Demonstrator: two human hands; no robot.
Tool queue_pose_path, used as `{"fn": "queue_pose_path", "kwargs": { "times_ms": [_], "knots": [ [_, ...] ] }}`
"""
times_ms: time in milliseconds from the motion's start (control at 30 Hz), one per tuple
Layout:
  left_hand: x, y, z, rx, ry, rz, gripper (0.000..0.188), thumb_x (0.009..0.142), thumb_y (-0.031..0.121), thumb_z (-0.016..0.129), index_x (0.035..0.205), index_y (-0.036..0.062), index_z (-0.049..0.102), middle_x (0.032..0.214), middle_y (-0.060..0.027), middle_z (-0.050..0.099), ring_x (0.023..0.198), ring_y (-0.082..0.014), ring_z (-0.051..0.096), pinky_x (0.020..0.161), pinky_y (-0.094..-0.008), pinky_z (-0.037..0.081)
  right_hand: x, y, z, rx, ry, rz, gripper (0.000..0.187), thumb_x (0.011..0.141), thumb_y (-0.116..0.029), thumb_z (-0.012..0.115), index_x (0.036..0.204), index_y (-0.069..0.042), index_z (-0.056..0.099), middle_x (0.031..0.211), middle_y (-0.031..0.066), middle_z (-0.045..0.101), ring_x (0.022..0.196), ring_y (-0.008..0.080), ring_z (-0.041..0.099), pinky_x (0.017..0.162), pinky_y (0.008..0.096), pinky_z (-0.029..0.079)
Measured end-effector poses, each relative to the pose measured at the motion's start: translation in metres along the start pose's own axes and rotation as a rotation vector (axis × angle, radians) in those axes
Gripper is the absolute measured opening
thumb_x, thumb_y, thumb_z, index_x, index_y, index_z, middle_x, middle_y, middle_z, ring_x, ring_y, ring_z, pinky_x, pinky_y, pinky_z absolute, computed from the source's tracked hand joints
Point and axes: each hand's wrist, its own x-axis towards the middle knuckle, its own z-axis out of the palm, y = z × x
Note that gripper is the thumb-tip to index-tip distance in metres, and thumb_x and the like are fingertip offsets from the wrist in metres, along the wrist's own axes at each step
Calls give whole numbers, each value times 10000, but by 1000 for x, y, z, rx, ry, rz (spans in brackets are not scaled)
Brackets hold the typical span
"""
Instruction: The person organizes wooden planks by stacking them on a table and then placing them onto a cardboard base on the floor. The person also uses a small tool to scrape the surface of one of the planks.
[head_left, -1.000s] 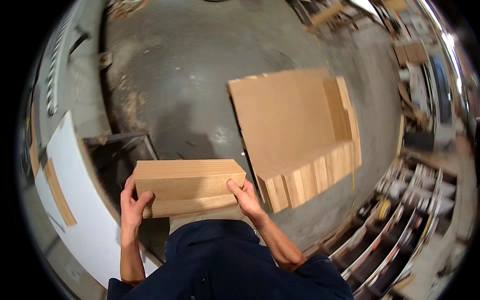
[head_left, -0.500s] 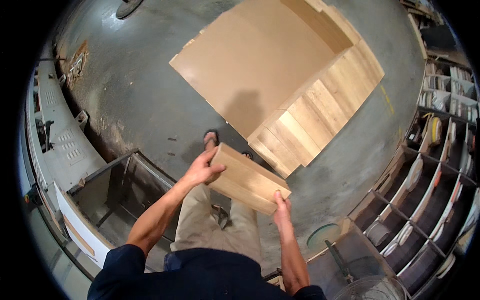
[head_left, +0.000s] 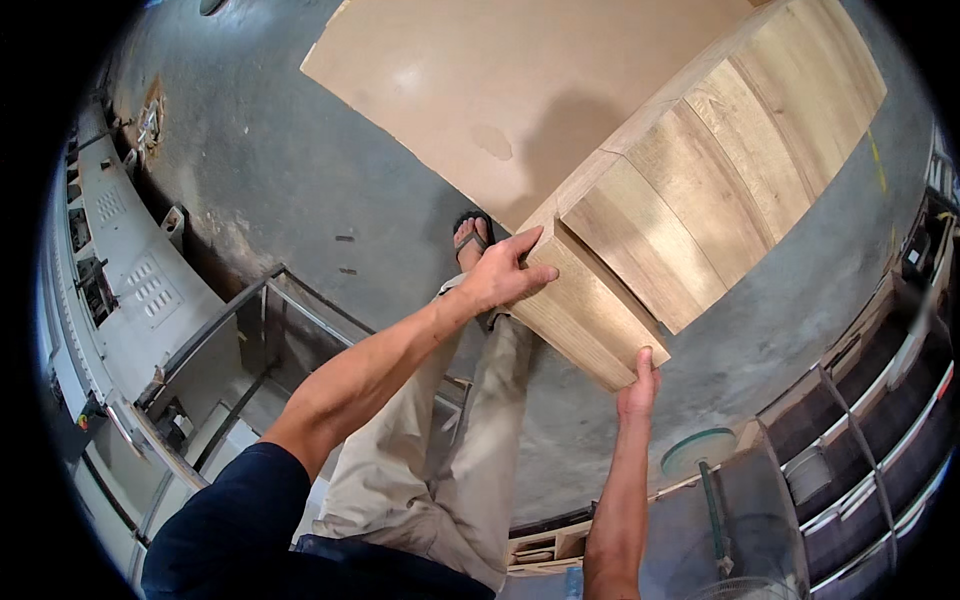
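A light oak-coloured wooden board (head_left: 590,305), thick-edged like a corner piece, is held between both hands. My left hand (head_left: 503,272) grips its far-left end, with the thumb over the top. At its near-right end, my right hand (head_left: 640,388) closes round the edge, thumb on the upper face. Alongside lies a row of similar wooden boards (head_left: 700,190), with a narrow dark gap between the row and the held board. Whether they touch at the left end I cannot tell. A large flat brown sheet (head_left: 440,75) extends behind the row.
Left of my legs stands a metal-framed bin (head_left: 270,350), beside a long grey machine (head_left: 150,270). Divided shelves (head_left: 860,440) line the right side. A round green glass disc (head_left: 697,452) on a stand is at lower right. My sandalled foot (head_left: 470,238) is near the brown sheet.
I have stepped closer to the row of boards. Both hands have carried the held board forward and right, from before my legs to beside the row's near end.
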Motion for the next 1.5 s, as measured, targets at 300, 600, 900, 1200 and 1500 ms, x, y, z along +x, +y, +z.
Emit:
{"fn": "queue_pose_path", "kwargs": {
  "times_ms": [300,600,900,1200,1500],
  "knots": [
    [16,-17,5,-34,11,-72,610,802,227,713,1316,7,468,1138,-137,630,1019,-184,576,904,-294,443,17,-1,-4,44,-54,-19,520,885,-320,648,1257,8,487,1225,93,559,1110,209,523,952,357,404],
    [16,-1,2,60,13,-140,619,797,247,708,1310,-7,473,1128,-143,637,1039,-199,577,920,-293,434,25,5,-7,26,-59,-55,520,880,-321,655,1248,9,494,1206,95,566,1088,198,531,939,348,410],
    [18,6,2,128,39,-109,577,773,242,714,1258,-10,529,1229,-178,548,1118,-249,522,968,-325,397,18,0,-2,51,-68,-20,506,894,-266,641,1278,11,463,1237,93,543,1110,194,514,953,339,395],
    [5,-1,14,390,218,29,591,759,271,697,1231,-28,506,1218,-222,541,1142,-347,504,984,-392,395,3,-7,12,-93,114,-207,261,908,-236,625,1025,-5,595,1005,41,621,916,117,542,822,273,420],
    [-12,21,32,334,283,-55,409,820,168,615,1177,-14,536,1132,-171,613,1048,-284,595,871,-335,463,-5,-3,7,-147,310,-209,303,909,-157,609,1116,64,618,1005,48,645,885,110,548,817,255,435]
  ]
}}
